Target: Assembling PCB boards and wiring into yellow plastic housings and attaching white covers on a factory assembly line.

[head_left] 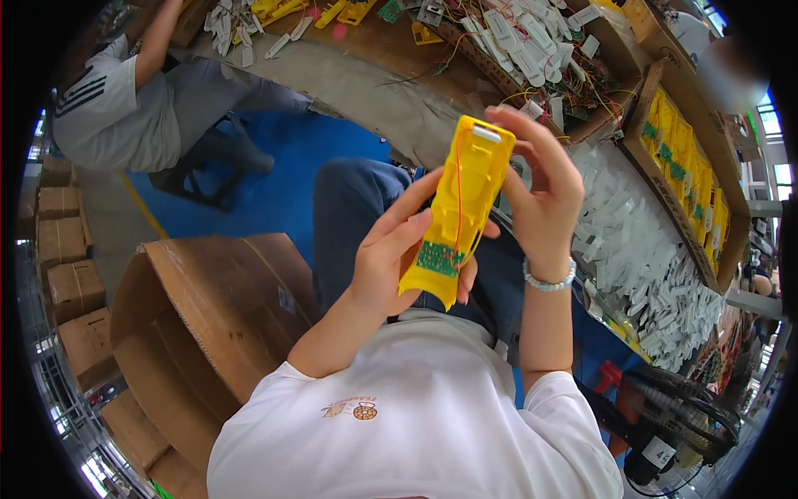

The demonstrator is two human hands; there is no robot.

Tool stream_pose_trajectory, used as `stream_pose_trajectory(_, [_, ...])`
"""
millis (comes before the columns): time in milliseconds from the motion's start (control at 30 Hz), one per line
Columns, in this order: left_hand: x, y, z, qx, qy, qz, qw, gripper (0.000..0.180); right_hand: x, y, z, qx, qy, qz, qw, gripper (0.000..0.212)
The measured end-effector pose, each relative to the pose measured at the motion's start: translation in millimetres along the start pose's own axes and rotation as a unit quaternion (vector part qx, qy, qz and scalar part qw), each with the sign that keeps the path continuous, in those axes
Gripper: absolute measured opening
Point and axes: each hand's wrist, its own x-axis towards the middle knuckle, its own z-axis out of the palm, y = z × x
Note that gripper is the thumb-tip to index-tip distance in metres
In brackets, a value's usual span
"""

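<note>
A yellow plastic housing half [475, 179] is held up over my lap, tilted, with its hollow inside facing me. Near its lower end sits a green circuit board [439, 259], and a red wire runs from there up along the shell. A small white part [486, 134] lies at the top end. My left hand [389, 249] is closed round the lower part of the housing, thumb along its edge. At the upper right edge, my right hand [544, 179] has its fingers bent against the housing's top; its fingertips are partly hidden.
Large open cardboard box [224, 308] stands at my left. Ahead, the bench carries a heap of white strips with wires [519, 46]. A cardboard tray of yellow housings [682, 175], many clear-white pieces [640, 249] and a black fan [682, 407] are on the right. Another person [125, 108] sits far left.
</note>
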Motion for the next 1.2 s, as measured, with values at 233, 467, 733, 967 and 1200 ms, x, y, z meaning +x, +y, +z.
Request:
stream_pose_trajectory(233, [-8, -5, 18, 0.108, 0.013, 0.016, 0.994, 0.053, 6, 21, 8, -0.069, 0.063, -0.163, 0.982, 0.017])
stream_pose_trajectory(467, [3, 3, -9, 0.212, 0.014, 0.080, 0.974, 0.047, -24, 13, 20, 0.157, -0.043, 0.188, 0.969, 0.025])
stream_pose_trajectory(733, [10, 7, -27, 0.230, 0.035, 0.105, 0.967, 0.043, -16, -2, 10, 0.319, -0.147, 0.308, 0.884, 0.039])
stream_pose_trajectory(967, [4, 16, -26, 0.153, 0.021, 0.112, 0.982, 0.046, -14, -4, 24, 0.493, -0.102, 0.319, 0.803, 0.035])
stream_pose_trajectory(1200, [-4, 11, -24, 0.079, 0.003, 0.083, 0.993, 0.044, -16, 3, 46, 0.310, -0.046, 0.228, 0.922, 0.024])
